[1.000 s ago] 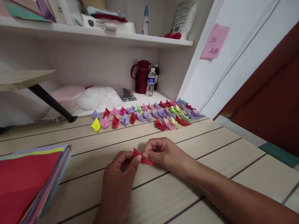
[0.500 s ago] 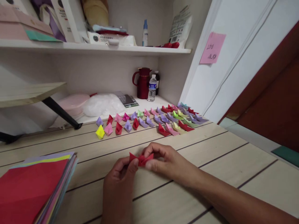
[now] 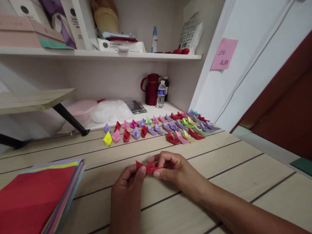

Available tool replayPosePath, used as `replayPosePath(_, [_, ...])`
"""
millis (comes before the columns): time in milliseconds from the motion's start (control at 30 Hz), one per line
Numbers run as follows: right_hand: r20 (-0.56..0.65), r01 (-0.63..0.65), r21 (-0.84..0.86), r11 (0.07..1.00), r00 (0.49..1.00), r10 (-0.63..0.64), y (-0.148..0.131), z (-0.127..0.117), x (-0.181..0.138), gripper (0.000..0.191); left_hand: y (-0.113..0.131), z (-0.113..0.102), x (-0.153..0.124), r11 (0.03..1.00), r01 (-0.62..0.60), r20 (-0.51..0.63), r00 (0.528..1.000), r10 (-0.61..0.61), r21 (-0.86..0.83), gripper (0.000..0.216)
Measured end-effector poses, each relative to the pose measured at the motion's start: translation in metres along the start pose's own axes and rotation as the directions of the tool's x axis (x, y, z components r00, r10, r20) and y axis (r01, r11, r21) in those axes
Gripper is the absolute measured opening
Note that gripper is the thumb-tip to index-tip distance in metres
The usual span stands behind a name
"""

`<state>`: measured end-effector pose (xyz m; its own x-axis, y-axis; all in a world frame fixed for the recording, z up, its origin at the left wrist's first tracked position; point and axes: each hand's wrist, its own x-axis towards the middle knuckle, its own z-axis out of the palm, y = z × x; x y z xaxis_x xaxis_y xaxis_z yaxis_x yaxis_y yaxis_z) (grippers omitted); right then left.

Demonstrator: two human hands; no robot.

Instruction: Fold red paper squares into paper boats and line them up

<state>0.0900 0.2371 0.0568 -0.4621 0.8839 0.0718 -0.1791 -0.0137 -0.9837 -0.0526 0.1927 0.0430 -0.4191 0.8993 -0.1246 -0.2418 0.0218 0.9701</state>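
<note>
A small red paper boat [image 3: 150, 168] is held between both hands, just above the wooden table. My left hand [image 3: 130, 183] pinches its left end between thumb and fingers. At the other end, my right hand [image 3: 172, 167] grips the folded paper with its thumb in front and fingers behind, hiding part of that side. Beyond the hands stand rows of folded paper boats in several colours, among them a yellow one [image 3: 107, 139] at the left and a red one [image 3: 172, 138] nearer the middle.
On the left lies a stack of coloured paper [image 3: 41, 191], red on top. A small raised stand [image 3: 36, 99] with black legs is behind it. A dark red jug [image 3: 152, 89] and a water bottle [image 3: 161, 95] stand at the back, below a white shelf [image 3: 146, 56].
The right fingers have shifted on the boat, and its right end now looks flatter and more drawn out. The left hand keeps its pinch. The whole view has moved slightly.
</note>
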Motion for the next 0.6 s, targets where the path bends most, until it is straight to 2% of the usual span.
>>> replayPosePath(100, [-0.012,-0.047,0.092,0.995,0.999,0.048,0.0021,0.0025,-0.0005,0.04,-0.0006,-0.0006,0.0007,1.0,0.005,0.018,1.0,-0.005,-0.013,0.025])
replayPosePath(367, [-0.027,-0.117,0.09,0.989,0.992,0.119,0.0041,0.0007,-0.0009,0.044,-0.0016,-0.0015,0.0013,0.999,0.009,-0.046,0.999,-0.008,0.035,0.029])
replayPosePath(467, [-0.053,-0.129,0.009,0.992,0.99,0.129,0.0043,-0.0024,0.0011,0.057,-0.0028,-0.0008,-0.0002,0.998,0.009,-0.049,0.999,-0.006,0.068,0.028])
replayPosePath(500, [-0.061,-0.126,-0.044,0.991,0.99,0.124,0.004,-0.0032,0.0016,0.057,-0.0033,-0.0005,-0.0008,0.996,-0.001,-0.04,0.999,0.005,0.09,0.027])
replayPosePath(600, [-0.076,-0.132,-0.184,0.974,0.99,0.12,0.0015,-0.0039,0.0022,0.03,-0.0043,0.0003,-0.0023,0.99,-0.035,-0.02,0.999,0.038,0.134,0.028])
